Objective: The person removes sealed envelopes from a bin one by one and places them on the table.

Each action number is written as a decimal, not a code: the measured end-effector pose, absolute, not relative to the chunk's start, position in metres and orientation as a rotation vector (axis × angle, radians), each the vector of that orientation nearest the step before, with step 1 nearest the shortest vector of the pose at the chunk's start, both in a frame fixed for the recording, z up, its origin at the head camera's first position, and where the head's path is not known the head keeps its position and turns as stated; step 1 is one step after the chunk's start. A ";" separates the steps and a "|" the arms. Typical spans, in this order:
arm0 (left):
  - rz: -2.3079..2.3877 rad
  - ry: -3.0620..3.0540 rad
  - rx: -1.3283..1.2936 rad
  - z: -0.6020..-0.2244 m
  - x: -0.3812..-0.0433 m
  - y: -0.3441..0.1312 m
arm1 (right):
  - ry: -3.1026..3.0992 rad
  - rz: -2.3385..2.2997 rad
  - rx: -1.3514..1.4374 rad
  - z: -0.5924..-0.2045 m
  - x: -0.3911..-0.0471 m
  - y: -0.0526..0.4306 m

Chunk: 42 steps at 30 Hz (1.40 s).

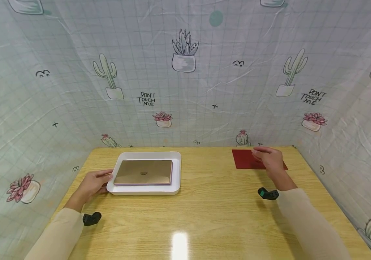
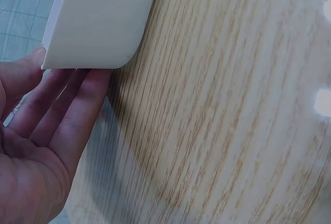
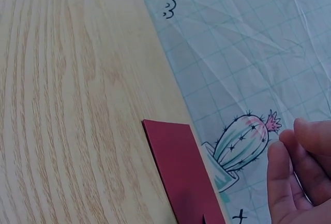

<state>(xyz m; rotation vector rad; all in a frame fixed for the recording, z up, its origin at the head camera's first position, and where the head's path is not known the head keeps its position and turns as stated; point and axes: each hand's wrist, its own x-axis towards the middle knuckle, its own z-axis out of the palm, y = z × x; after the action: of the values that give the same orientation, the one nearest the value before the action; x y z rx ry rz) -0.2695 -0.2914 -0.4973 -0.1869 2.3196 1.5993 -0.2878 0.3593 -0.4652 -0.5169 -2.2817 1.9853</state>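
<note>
At the left of the table stands a white tray (image 1: 149, 155) holding a flat gold rectangle (image 1: 143, 170) with a small half-round mark and pinkish edges beneath. My left hand (image 1: 91, 184) holds the tray's left side; in the left wrist view its thumb is at the rim of the tray (image 2: 98, 27) and the fingers reach under the edge. A flat dark red rectangle (image 1: 244, 160) lies at the back right. Over it hovers my right hand (image 1: 271, 160), with nothing between its loosely bent fingers. In the right wrist view the red rectangle (image 3: 181, 157) shows a thin edge.
The wooden table (image 1: 205, 206) ends at a patterned cloth (image 1: 205, 90) with printed plants, which rises behind and on both sides. A black device sits at each wrist, the left one (image 1: 91, 219) and the right one (image 1: 271, 195).
</note>
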 end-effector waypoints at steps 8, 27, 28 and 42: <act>1.587 2.328 -0.197 -0.498 -0.272 -0.293 | -2.285 1.995 -0.459 -0.463 -0.290 0.354; 1.585 2.323 -0.201 -0.499 -0.270 -0.294 | -2.328 1.981 -0.373 -0.457 -0.282 0.337; 1.583 2.326 -0.196 -0.499 -0.270 -0.294 | -2.319 1.992 -0.357 -0.456 -0.281 0.336; 1.585 2.329 -0.197 -0.502 -0.273 -0.295 | -2.316 2.064 -0.274 -0.445 -0.277 0.320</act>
<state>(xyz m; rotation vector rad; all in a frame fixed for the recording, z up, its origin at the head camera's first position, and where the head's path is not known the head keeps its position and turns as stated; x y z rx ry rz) -0.2729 -0.2948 -0.5018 -0.1968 2.3285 1.5849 -0.2773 0.3198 -0.4446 -0.2737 -2.3165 2.0641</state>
